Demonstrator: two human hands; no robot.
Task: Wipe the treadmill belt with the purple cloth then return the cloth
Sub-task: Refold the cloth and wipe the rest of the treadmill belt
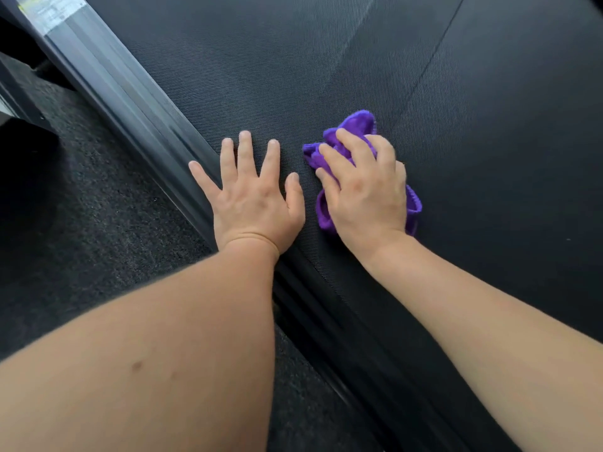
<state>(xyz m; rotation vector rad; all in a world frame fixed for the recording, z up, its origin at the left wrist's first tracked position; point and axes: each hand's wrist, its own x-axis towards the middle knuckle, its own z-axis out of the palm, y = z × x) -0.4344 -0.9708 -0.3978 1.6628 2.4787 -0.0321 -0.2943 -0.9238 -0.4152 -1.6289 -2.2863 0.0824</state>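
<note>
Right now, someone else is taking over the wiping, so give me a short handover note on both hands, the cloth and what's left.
Left hand: flat, fingers spread, pressing the treadmill belt beside the side rail.
Right hand: fingers curled on the bunched purple cloth, pressing it to the belt.
Done: cloth is on the belt and wiping is under way; how much is covered cannot be told.
Left: finish the belt, then return the cloth.

Dark ribbed side rail (137, 102) runs diagonally from upper left toward lower right — glossy, with lengthwise grooves. A label sticker (54, 11) sits at its top end, print too blurred to read. Left of the rail, dark speckled carpet (81, 197) covers the floor. A dark frame part (19, 93) sits at far left — unclear what.
</note>
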